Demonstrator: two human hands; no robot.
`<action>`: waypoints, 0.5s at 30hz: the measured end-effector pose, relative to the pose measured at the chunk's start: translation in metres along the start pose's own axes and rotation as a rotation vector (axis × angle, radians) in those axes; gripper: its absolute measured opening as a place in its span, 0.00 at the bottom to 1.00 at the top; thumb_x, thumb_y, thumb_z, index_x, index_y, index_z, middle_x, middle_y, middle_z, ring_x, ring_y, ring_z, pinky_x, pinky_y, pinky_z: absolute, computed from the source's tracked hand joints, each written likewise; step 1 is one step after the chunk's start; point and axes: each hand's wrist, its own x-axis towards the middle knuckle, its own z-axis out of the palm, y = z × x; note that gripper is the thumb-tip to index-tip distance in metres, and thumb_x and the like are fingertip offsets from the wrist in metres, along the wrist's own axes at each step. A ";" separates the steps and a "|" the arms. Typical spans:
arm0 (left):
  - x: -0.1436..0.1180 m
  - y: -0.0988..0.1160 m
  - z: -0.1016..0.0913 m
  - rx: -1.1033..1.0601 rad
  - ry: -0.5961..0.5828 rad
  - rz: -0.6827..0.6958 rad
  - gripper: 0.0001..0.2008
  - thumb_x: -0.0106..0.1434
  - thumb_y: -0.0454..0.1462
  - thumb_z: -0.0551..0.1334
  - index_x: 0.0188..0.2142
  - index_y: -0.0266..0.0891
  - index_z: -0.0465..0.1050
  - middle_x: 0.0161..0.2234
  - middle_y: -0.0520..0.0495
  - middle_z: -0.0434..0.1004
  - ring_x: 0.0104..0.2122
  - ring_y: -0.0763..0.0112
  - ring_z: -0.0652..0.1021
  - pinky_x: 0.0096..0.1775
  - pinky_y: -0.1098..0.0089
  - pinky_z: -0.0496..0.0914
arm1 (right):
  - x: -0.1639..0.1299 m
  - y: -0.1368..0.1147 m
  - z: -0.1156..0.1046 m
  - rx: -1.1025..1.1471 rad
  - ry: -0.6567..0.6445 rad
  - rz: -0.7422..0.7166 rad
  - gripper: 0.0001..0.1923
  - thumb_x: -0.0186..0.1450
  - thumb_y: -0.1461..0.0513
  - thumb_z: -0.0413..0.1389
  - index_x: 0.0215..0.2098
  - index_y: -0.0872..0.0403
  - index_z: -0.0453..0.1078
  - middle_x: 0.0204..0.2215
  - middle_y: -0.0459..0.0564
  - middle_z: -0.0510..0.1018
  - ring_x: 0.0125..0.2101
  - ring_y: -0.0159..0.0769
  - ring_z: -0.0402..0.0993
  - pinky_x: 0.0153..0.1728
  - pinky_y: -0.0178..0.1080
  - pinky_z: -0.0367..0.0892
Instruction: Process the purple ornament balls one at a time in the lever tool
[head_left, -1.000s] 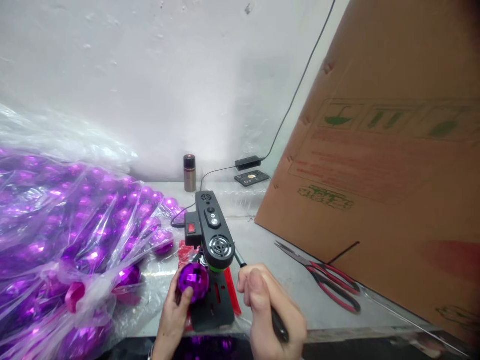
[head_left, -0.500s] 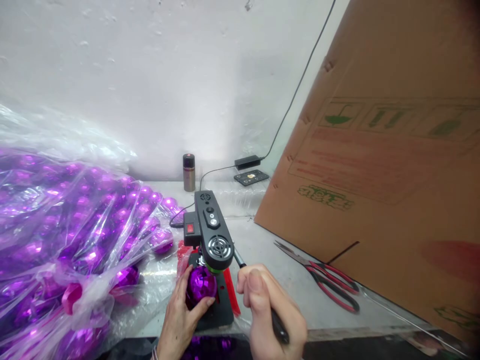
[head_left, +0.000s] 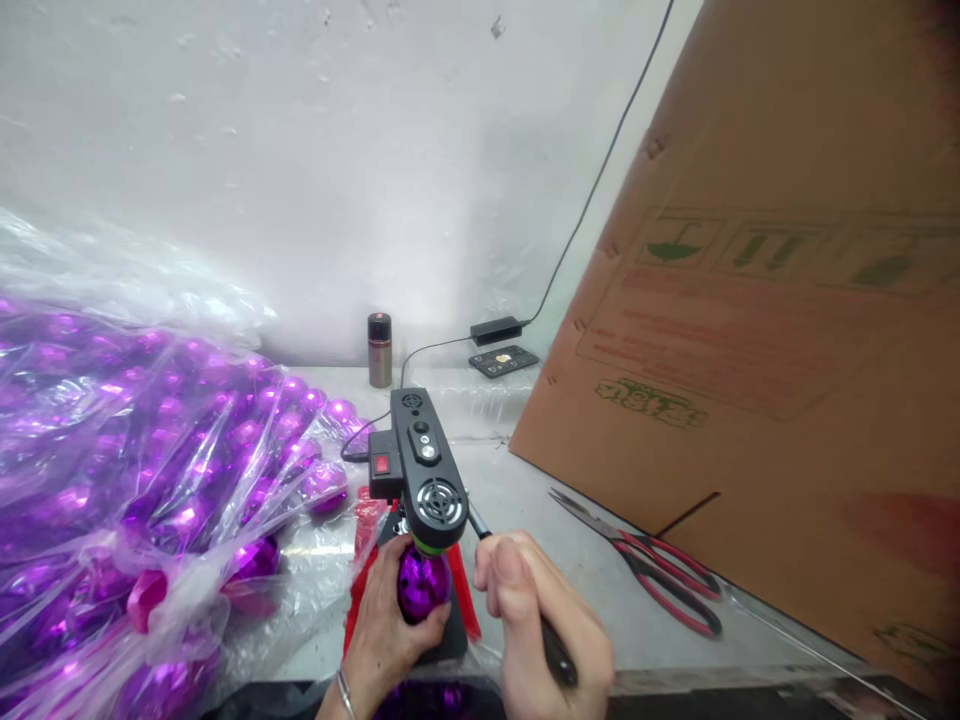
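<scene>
- Now the left hand [head_left: 390,625] grips a purple ball [head_left: 421,583] directly beneath the press head [head_left: 437,503].
- Right hand [head_left: 544,630], at three o'clock, clenches the lever [head_left: 480,527].

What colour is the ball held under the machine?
Shiny purple ball, held by the left hand; head view.

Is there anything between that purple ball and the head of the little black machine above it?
Nothing visible. The left hand holds the purple ball directly under the machine, while the right hand grips the machine's lever to the side.
</scene>
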 end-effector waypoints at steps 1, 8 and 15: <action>-0.001 -0.002 0.002 -0.028 0.008 -0.018 0.36 0.53 0.44 0.75 0.62 0.41 0.75 0.58 0.35 0.85 0.58 0.40 0.84 0.62 0.40 0.78 | 0.000 0.000 0.000 0.000 0.005 0.003 0.20 0.83 0.64 0.50 0.30 0.51 0.62 0.26 0.41 0.64 0.27 0.27 0.63 0.31 0.36 0.58; -0.005 -0.016 0.007 -0.017 0.009 -0.015 0.36 0.49 0.41 0.77 0.58 0.41 0.76 0.50 0.41 0.86 0.50 0.47 0.86 0.52 0.50 0.84 | -0.008 0.002 0.000 -0.026 0.050 0.010 0.20 0.83 0.64 0.49 0.30 0.51 0.64 0.26 0.42 0.68 0.26 0.29 0.63 0.29 0.37 0.57; -0.008 -0.017 0.015 0.009 0.039 -0.001 0.39 0.48 0.40 0.76 0.61 0.40 0.74 0.55 0.38 0.84 0.53 0.44 0.85 0.58 0.44 0.81 | -0.027 0.015 -0.001 -0.098 0.109 -0.035 0.22 0.81 0.67 0.49 0.27 0.51 0.62 0.25 0.43 0.69 0.23 0.29 0.64 0.28 0.39 0.55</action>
